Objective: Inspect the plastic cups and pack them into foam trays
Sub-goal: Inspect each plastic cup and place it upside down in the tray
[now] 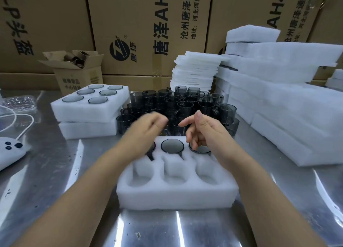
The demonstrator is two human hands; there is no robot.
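A white foam tray [176, 196] lies in front of me on the steel table. Its far row holds three dark smoky cups; the middle cup [172, 146] is plainly seen, the other two are partly hidden by my hands. The near row's three pockets hold nothing. Beyond the tray stands a cluster of several dark plastic cups [185, 104]. My left hand [148, 127] is blurred, hovering above the tray's far left with fingers loosely curled and nothing in it. My right hand [202, 129] hovers over the far right cup, fingers relaxed, holding nothing.
At the left, a filled foam tray [89, 109] sits stacked on another. Stacks of foam trays [278, 102] rise on the right, thin foam sheets [194, 68] behind the cups. A small open carton [78, 74] and big cartons stand at the back. A white device with cable [11, 150] lies far left.
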